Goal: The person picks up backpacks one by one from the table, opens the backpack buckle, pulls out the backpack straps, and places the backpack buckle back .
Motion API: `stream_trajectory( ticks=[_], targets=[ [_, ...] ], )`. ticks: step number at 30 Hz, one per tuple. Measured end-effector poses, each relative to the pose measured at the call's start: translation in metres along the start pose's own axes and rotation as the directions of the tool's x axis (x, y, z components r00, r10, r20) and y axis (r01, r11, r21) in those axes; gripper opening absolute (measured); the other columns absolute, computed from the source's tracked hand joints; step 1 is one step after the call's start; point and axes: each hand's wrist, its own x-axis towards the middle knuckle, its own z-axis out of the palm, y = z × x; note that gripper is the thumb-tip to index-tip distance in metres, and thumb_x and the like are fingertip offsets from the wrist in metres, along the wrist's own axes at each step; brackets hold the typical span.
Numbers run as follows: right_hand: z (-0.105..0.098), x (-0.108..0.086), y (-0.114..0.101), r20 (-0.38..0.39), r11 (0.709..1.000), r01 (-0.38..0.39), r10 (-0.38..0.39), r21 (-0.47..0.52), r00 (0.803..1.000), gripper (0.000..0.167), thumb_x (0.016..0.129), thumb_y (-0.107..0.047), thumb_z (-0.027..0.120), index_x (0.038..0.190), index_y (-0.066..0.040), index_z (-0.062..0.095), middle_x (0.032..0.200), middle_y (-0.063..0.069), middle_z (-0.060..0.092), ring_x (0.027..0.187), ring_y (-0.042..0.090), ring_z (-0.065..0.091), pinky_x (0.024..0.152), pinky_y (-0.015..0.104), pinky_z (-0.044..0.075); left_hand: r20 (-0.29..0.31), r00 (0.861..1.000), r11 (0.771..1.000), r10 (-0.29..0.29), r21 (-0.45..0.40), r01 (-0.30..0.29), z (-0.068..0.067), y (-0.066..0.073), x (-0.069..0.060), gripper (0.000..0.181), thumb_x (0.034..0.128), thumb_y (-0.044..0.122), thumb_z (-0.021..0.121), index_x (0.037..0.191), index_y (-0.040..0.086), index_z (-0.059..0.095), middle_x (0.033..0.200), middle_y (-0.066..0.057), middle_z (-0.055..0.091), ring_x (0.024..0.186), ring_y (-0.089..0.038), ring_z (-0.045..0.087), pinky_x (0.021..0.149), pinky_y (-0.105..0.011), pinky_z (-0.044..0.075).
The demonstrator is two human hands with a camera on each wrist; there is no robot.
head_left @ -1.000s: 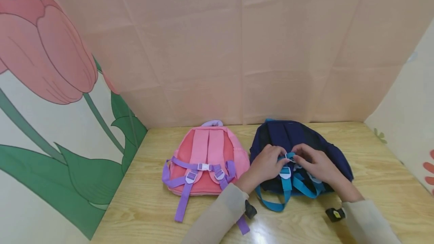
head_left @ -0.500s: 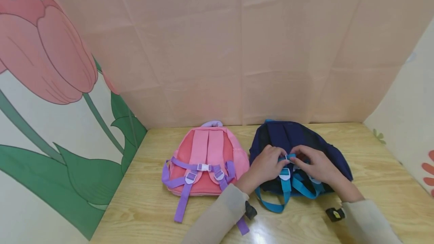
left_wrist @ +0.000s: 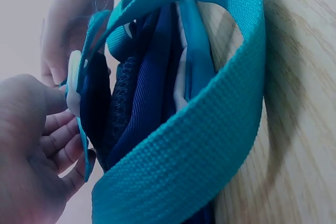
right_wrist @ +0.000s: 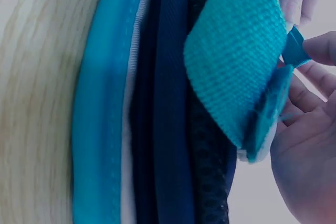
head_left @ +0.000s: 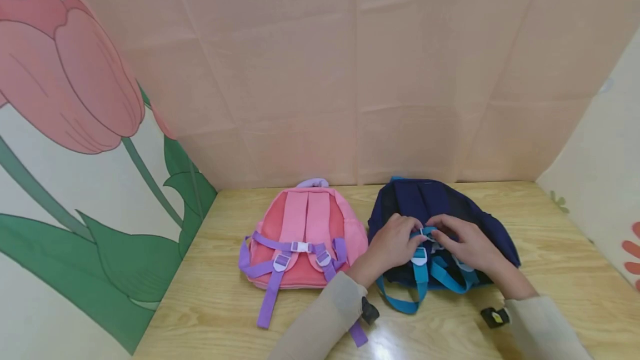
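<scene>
A navy backpack (head_left: 450, 199) lies on the table with blue straps (head_left: 421, 279) over its lower part. Over its middle, the left hand (head_left: 392, 243) pinches a blue strap beside a small pale buckle. The right hand (head_left: 465, 240) faces it, pinching the same strap between thumb and fingers. In the left wrist view the left hand (left_wrist: 31, 140) is by a white buckle (left_wrist: 74, 83), and a wide blue strap loop (left_wrist: 184, 145) fills the front. The right wrist view has the right hand (right_wrist: 310, 124) with its thumb on a blue strap piece (right_wrist: 295, 49).
A pink backpack (head_left: 295, 210) with purple straps lies left of the navy one, its white buckle (head_left: 301, 246) fastened. One purple strap end (head_left: 358, 333) lies under the left sleeve. The wooden table (head_left: 200, 293) meets a beige-covered wall (head_left: 300, 71) behind.
Both hands stay over the navy backpack. The right fingers have shifted slightly at the blue strap, and the strap between the hands has tilted a little.
</scene>
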Motion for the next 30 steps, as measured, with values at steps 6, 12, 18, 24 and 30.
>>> stream_trajectory(
  ticks=[6,12,18,24,30],
  targets=[
    [-0.0001,0.0006,-0.0013,0.012,1.000,0.000,0.000,-0.014,1.000,0.015,0.094,-0.007,0.070,0.108,-0.014,0.068,0.096,-0.007,0.068,0.082,0.003,0.059,0.071,0.026,0.055,-0.002,1.000,1.000,-0.001,0.020,0.001,0.0014,0.0005,0.0008,0.024,0.1028,0.041,0.057,0.117,0.024,0.066,0.105,0.013,0.064,0.096,-0.003,0.050,0.077,-0.009,0.041],
    [0.0009,-0.0003,0.0001,0.005,1.000,-0.008,0.008,0.002,1.000,0.014,0.095,-0.005,0.069,0.106,-0.012,0.066,0.093,-0.008,0.065,0.080,0.002,0.056,0.068,0.025,0.052,-0.006,1.000,1.000,0.006,0.023,-0.006,0.0007,0.0008,0.0013,0.024,0.1031,0.040,0.057,0.118,0.023,0.066,0.106,0.012,0.064,0.097,-0.004,0.050,0.078,-0.010,0.042],
    [0.0006,-0.0049,0.0016,0.019,0.997,-0.053,0.052,0.063,0.998,0.013,0.097,-0.003,0.064,0.109,-0.009,0.062,0.093,-0.004,0.064,0.078,0.003,0.056,0.066,0.022,0.049,-0.006,1.000,1.000,-0.005,0.005,0.005,0.0016,0.0001,-0.0007,0.025,0.1030,0.042,0.056,0.118,0.024,0.066,0.107,0.013,0.064,0.098,-0.004,0.050,0.080,-0.010,0.042],
    [-0.0008,-0.0053,0.0026,0.026,0.999,-0.032,0.032,0.006,0.999,0.020,0.098,-0.003,0.063,0.116,-0.009,0.067,0.106,0.002,0.070,0.086,0.002,0.060,0.072,0.022,0.052,-0.001,1.000,1.000,0.000,0.023,0.000,0.0015,0.0015,-0.0012,0.026,0.1028,0.042,0.056,0.117,0.024,0.066,0.107,0.013,0.065,0.099,-0.004,0.051,0.082,-0.011,0.043],
    [-0.0010,-0.0021,0.0012,0.034,1.000,-0.009,0.009,0.002,0.999,0.016,0.097,-0.006,0.066,0.113,-0.011,0.067,0.102,0.000,0.070,0.082,0.005,0.061,0.067,0.024,0.054,-0.001,1.000,0.999,0.004,0.035,-0.004,0.0005,0.0025,-0.0003,0.024,0.1032,0.040,0.057,0.117,0.023,0.066,0.107,0.012,0.065,0.099,-0.004,0.051,0.082,-0.011,0.043]
  ],
)
